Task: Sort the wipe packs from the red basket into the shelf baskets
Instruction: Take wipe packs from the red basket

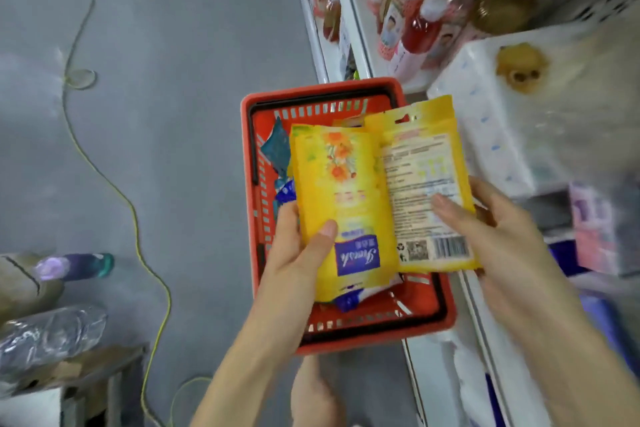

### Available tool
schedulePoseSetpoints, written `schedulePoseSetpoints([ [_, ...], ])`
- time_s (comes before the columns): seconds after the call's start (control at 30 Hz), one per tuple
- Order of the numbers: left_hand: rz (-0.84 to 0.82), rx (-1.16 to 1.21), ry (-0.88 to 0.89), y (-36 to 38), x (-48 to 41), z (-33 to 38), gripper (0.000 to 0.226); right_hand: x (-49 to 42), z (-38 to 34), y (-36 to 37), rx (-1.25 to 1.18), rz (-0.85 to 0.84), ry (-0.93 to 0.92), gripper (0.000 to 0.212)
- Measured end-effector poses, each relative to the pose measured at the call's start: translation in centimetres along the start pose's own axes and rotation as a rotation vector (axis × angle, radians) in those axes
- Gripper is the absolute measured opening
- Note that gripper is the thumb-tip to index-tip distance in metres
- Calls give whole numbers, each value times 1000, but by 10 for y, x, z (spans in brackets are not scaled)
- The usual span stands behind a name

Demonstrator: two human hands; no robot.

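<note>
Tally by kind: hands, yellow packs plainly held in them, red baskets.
Hands: 2, left hand and right hand
Yellow packs: 2, flower-front pack and barcode-back pack
Red basket: 1
Total: 5

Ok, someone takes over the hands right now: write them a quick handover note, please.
Left hand grips a yellow wipe pack, front up. Right hand holds a second yellow pack, barcode side up. Both are over the red basket, which sits on the floor beside the shelf. Teal and blue packs lie in the basket. Done: cannot tell, shelf baskets are too blurred. Left: shelve these two, then sort the rest.
</note>
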State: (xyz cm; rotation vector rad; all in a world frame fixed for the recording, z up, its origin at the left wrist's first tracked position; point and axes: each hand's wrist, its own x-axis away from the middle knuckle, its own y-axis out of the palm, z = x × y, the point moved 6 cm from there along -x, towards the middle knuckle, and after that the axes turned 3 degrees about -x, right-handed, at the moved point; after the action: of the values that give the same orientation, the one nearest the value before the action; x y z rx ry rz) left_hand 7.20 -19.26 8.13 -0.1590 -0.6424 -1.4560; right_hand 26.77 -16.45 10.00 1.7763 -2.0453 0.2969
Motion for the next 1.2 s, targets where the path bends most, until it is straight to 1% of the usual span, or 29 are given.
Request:
schedulePoseSetpoints([
  [0.07,-97,-78,75,25,27,15,43,39,-26,-9,6,28,-115,27],
  [0.13,-167,-95,124,51,60,24,54,84,-49,-21,23,61,-224,30],
  [0.23,-250,-66,190,91,122,28,52,162,-74,-48,33,130,-377,37],
  [0.33,-348,-46,267,138,200,24,46,258,-88,-80,-6,245,-495,38],
  [0.4,-441,-21,307,171,260,21,50,329,-97,-102,30,340,-583,37],
  [0.47,-521,29,268,202,319,18,61,399,-105,-123,121,451,-620,32],
  [0.57,-676,109,145,244,404,14,89,495,-117,-148,252,571,-648,35],
  [0.63,-731,93,93,267,453,12,91,553,-124,-165,312,652,-707,27],
  [0.7,-755,35,64,285,491,10,81,603,-129,-181,294,680,-747,24],
  [0.73,-765,10,52,291,505,8,76,621,-131,-187,282,669,-750,24],
  [0.8,-843,-45,29,309,534,4,66,663,-137,-203,314,711,-749,24],
  [0.87,-960,-112,13,326,558,2,59,702,-144,-224,402,843,-741,29],
  [0.93,-1110,-203,-1,345,582,-2,61,739,-151,-246,555,1011,-692,42],
  [1.0,-1260,-299,-7,362,605,-9,61,769,-156,-262,639,1111,-639,52],
  [1.1,-1459,-380,-30,386,641,-25,58,804,-154,-276,638,1186,-554,58],
  [1.2,-1587,-471,-21,404,671,-45,63,841,-139,-285,619,1297,-465,57],
])
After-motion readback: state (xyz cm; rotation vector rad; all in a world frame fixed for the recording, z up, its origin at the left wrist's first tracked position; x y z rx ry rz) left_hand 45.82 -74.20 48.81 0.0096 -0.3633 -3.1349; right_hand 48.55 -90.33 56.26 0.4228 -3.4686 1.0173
